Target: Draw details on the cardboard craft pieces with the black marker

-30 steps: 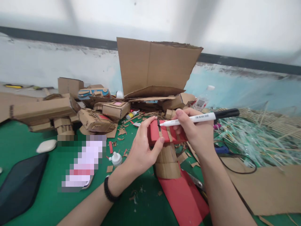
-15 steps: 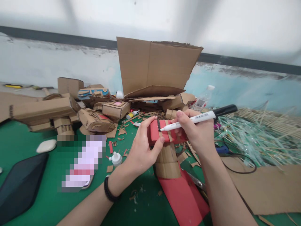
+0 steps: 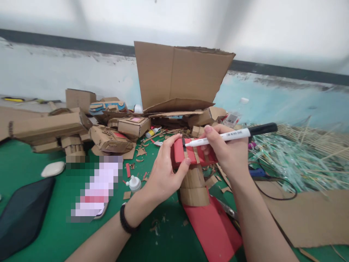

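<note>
left hand [image 3: 166,175] around the left end of the red block [image 3: 190,155]

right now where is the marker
In the head view, the marker is right of centre, in the right hand, its tip at the red block.

A white case [image 3: 53,169] lies at left beyond a dark pad [image 3: 25,218]; a clear bottle [image 3: 233,118] tilts far right.
</note>
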Demonstrator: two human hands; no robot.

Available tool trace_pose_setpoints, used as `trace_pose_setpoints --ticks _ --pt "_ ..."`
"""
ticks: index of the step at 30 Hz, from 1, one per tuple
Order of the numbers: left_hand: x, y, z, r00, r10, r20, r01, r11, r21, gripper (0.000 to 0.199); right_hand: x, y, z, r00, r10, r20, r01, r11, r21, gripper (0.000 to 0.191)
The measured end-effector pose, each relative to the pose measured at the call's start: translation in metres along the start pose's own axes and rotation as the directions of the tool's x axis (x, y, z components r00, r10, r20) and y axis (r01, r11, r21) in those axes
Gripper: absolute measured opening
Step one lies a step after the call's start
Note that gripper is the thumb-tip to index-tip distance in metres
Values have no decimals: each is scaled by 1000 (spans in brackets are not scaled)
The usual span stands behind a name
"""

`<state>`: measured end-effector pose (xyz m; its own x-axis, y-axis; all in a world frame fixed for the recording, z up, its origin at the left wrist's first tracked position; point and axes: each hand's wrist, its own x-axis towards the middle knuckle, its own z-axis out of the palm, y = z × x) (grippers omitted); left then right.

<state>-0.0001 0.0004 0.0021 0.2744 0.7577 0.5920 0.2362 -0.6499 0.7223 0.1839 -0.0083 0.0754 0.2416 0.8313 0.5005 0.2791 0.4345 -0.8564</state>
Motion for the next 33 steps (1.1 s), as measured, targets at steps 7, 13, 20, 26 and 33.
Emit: trace_pose_setpoints --ticks 7,13,20,26,33 --pt "0 0 0 1000 -5 3 5 1000 -9 57 -1 3 -2 999 13 44 -14 1000 21 43" --pt "0 0 0 1000 -9 4 9 1000 -10 58 -1 3 -2 1000 6 25 -7 999 34 41" --pt "0 4 -3 999 28 44 -28 1000 -5 61 -1 3 -3 998 11 63 -12 1000 17 40" --pt "1 2 -2 998 44 34 -45 999 25 60 -1 5 -3 999 21 32 -21 1000 11 35" --pt "1 0 -1 998 54 35 -55 998 29 62 -1 4 -2 999 22 32 -23 999 34 37"
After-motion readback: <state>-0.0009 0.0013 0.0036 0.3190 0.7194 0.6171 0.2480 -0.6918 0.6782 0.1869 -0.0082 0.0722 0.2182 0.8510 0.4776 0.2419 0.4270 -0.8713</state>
